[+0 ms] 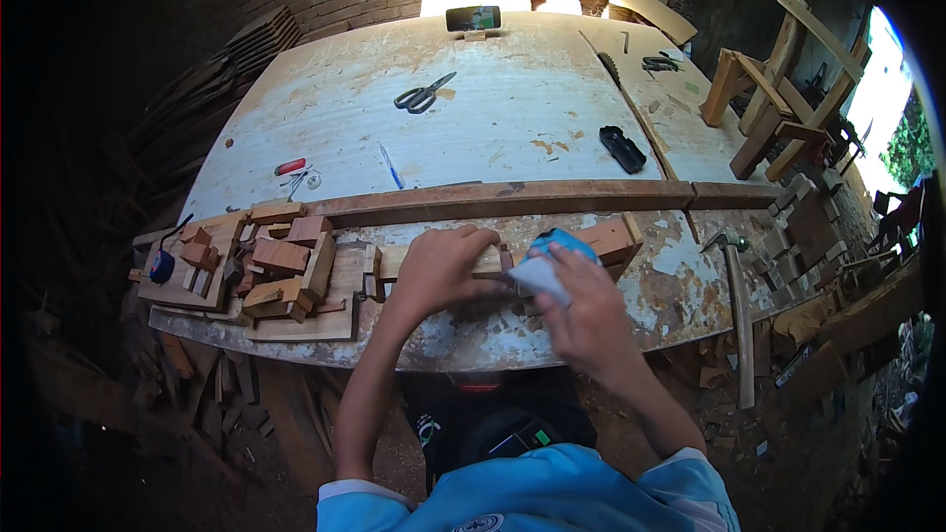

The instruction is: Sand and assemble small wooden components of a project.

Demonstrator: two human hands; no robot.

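My left hand [443,266] is closed on a pale wooden piece [394,261] lying along the front of the bench, near a small dark block. My right hand [576,305] grips a soft blue-and-white item [557,246], perhaps a packet or cloth, over the right part of that work. Just beyond it is a reddish wooden block [609,236] with a pale end piece. A pile of small wood offcuts [281,254] sits on pale boards to my left, and a hammer [731,271] lies to my right with its handle toward me.
A long batten [493,195] crosses the worktop [296,108]. Beyond it lie scissors [424,94], a pen [391,163], a black case [621,148] and a propped phone [473,20]. A wooden frame [778,99] stands at right, a blue tape measure [163,261] at left.
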